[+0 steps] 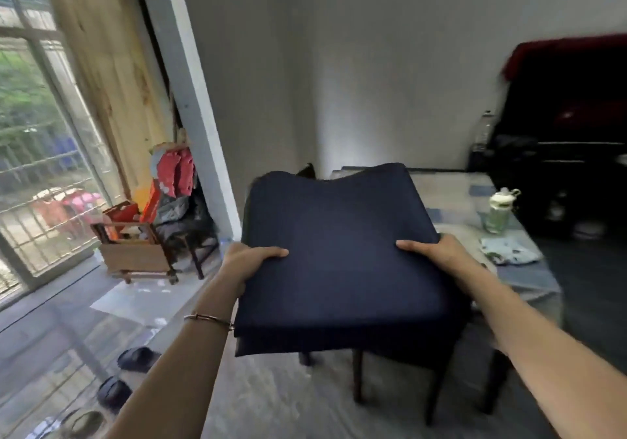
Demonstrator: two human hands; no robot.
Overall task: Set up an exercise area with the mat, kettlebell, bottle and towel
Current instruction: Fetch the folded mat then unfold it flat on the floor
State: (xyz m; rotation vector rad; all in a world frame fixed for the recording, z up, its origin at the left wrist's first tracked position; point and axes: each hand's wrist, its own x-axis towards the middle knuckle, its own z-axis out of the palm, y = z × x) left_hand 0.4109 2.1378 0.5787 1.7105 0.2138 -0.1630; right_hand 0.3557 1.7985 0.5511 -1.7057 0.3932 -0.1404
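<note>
A folded dark navy mat is held flat in the air in front of me, above the floor and the table's near end. My left hand grips its left edge, thumb on top. Gripping the right edge the same way is my right hand. On the table to the right stands a pale green bottle with a white lid. A light patterned towel lies crumpled just in front of the bottle. No kettlebell is in view.
The table with a checked cloth stands at right on dark legs. A wooden crate of clutter sits by the window at left. Dark slippers lie on the floor at lower left. A dark bulky object fills the far right.
</note>
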